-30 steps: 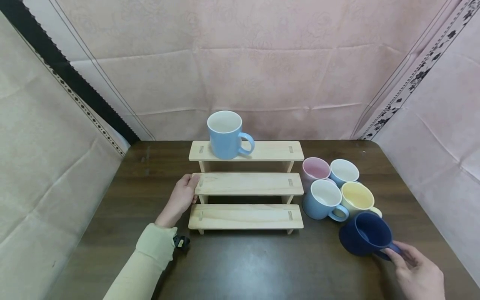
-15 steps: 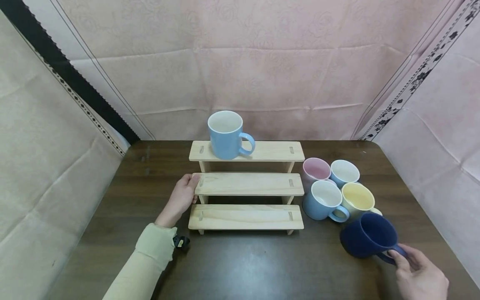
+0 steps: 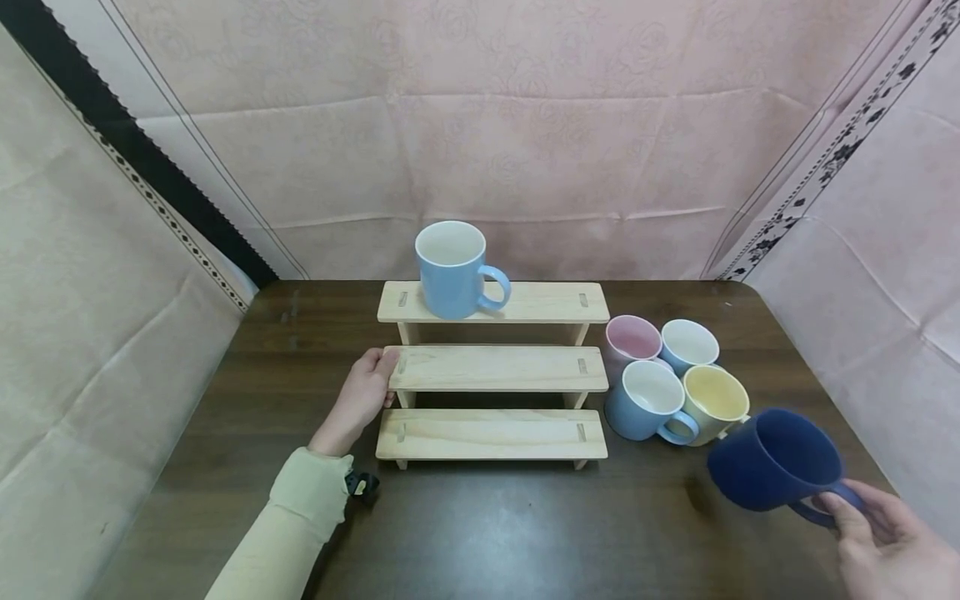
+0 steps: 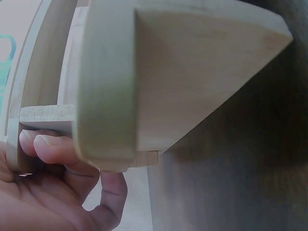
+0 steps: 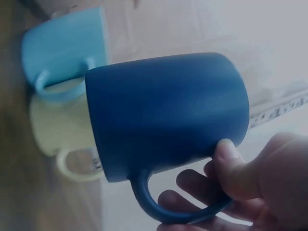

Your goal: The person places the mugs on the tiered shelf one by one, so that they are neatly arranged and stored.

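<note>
A dark blue mug [image 3: 768, 467] is held by its handle in my right hand [image 3: 892, 533], tilted and raised over the table at the right. The right wrist view shows the fingers curled through the mug's handle [image 5: 144, 197], thumb near the rim. My left hand [image 3: 363, 392] grips the left end of the middle tier of a three-tier wooden rack [image 3: 495, 367]. In the left wrist view its fingers [image 4: 57, 149] curl around the wooden side pieces. A light blue mug [image 3: 450, 279] stands upright on the top tier, its handle to the right.
Right of the rack, a pink mug [image 3: 630, 342], a white-lined blue mug [image 3: 688, 343], a second light blue mug [image 3: 637, 408] and a yellow mug [image 3: 712, 396] stand close together on the dark wooden table [image 3: 525, 533]. Pale cloth [image 3: 540, 150] hangs behind.
My right hand has moved right with the dark blue mug, lifting it away from the yellow mug. The left hand and the rack have stayed in place.
</note>
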`<act>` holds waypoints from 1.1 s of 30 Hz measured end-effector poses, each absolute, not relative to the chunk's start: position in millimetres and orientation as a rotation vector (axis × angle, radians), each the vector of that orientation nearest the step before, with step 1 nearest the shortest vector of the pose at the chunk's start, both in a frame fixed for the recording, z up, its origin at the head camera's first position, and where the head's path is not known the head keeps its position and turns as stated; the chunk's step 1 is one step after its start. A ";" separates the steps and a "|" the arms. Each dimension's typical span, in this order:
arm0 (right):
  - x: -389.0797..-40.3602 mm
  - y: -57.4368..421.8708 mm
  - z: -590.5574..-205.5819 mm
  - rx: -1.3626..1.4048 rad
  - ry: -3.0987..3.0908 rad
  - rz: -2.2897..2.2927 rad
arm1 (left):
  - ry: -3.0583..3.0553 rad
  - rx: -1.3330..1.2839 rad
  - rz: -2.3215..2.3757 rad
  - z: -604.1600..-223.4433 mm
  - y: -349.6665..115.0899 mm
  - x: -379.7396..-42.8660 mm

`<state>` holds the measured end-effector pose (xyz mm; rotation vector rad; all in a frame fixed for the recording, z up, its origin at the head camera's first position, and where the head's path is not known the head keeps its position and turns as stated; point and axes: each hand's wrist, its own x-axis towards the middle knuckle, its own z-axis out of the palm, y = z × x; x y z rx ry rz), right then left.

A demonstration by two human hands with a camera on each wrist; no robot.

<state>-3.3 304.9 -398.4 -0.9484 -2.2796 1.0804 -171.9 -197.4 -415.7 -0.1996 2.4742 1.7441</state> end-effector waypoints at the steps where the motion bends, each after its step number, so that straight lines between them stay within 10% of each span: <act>1: -4.5 304.1 -395.0 -0.936 -2.272 1.078 | 2.474 -0.198 1.748 -415.6 -197.3 -172.1; 33: -110.7 226.1 -301.4 -0.174 -2.372 1.031 | 2.464 -0.192 1.769 -417.5 -197.9 -173.0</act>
